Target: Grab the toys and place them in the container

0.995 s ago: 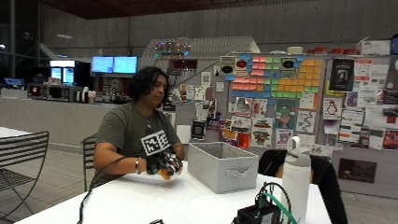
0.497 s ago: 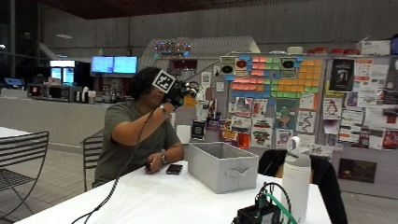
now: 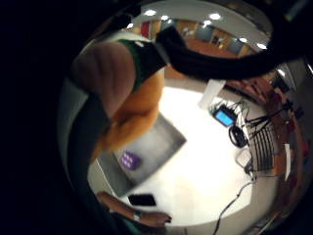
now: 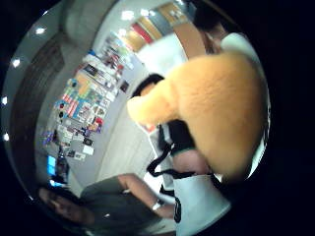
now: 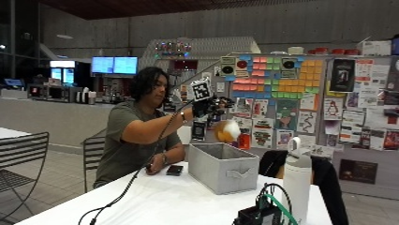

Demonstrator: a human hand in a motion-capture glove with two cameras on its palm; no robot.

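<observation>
Orange plush toy (image 5: 227, 130) hangs in the air above the grey fabric container (image 5: 223, 168), over its near-left part, not touching it. Toy blurred in the outside view; shape not readable beyond a rounded orange body with a pale patch. In the thumb-side palm view the orange fur fills much of the field, so it sits close against the palm. In the little-finger-side view part of the toy shows, with green at one end; the rest is cut off by the hand.

Right hand (image 5: 207, 107), black glove, is raised above and just left of the toy. Whether the fingers grip the toy or have spread apart: cannot tell; the contact point is hidden in every view.

Container stands on the white table (image 5: 168, 201). Little-finger-side view looks down into it: one small purple object (image 3: 130, 160) lies on its floor, identity unclear.

Bare left hand (image 5: 153, 168) rests on the table beside a dark phone (image 5: 174, 169), just left of the container.

Near table edge: white bottle (image 5: 297, 178) and a dark device with cables (image 5: 265, 213), partly cut off.
</observation>
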